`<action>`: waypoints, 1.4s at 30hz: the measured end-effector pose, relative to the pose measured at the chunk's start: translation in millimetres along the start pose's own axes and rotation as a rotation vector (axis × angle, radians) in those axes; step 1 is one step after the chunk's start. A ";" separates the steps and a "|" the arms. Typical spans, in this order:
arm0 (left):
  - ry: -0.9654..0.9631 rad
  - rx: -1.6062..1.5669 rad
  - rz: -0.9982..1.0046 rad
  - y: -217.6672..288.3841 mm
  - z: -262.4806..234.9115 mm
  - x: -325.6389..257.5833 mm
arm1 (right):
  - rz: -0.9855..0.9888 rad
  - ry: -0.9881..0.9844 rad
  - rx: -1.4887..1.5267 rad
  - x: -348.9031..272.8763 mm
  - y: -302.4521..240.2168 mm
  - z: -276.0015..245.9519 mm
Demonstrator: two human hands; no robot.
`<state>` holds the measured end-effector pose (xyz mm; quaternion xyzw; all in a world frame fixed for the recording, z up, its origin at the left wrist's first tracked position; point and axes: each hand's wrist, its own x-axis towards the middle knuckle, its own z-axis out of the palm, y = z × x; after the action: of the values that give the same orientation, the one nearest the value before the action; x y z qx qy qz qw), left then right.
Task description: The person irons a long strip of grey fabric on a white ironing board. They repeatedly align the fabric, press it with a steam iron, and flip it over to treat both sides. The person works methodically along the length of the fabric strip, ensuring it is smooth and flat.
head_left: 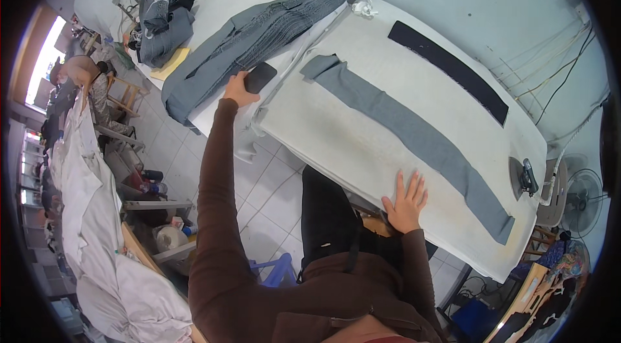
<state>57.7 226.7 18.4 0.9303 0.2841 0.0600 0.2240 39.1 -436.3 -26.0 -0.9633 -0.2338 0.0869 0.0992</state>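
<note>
With my left hand (240, 90) I grip a black smartphone (261, 77) over the gap between two white padded tables, beside a long stack of grey cut fabric pieces (252, 39). My right hand (407, 200) lies flat with fingers spread on the near edge of the ironing table (362, 149), holding nothing. Beyond it a long grey fabric strip (414, 126) stretches diagonally across the padding, its left end folded over. A dark, curved fabric-covered strip (449, 68) rests farther back, apart from the grey one. Toward the right end an iron (523, 178) stands on the table.
Bundled grey cloth (165, 29) and a yellow sheet (171, 63) occupy the left table. At the right are a standing fan (582, 200) and hanging cables (559, 77). A blue plastic stool (278, 270) stands low beside me. Another person (84, 74) is at the far left.
</note>
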 end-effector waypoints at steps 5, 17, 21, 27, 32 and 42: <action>0.204 -0.051 -0.026 -24.8 4.4 -13.7 | 0.020 -0.051 -0.021 1.5 -3.2 -3.1; 0.037 0.007 -0.133 57.2 20.5 -64.4 | 0.014 -0.052 -0.024 0.5 -2.4 -2.0; 0.059 -0.010 -0.223 103.5 62.4 -100.0 | -0.012 -0.056 -0.005 1.4 -1.2 -1.6; 0.298 -0.128 -0.263 130.6 103.3 -84.1 | 0.000 -0.059 -0.001 -2.5 0.3 -2.8; 0.468 -0.015 -0.206 123.1 138.8 -44.1 | 0.035 -0.074 -0.009 -1.7 -1.6 -2.9; 0.479 0.025 -0.039 115.5 140.9 -47.3 | 0.034 0.016 -0.022 -1.8 -0.6 -3.0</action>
<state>110.0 61.3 -54.5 0.8865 0.3479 0.2709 0.1400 37.9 -437.1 -22.7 -0.9689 -0.2174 0.0785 0.0887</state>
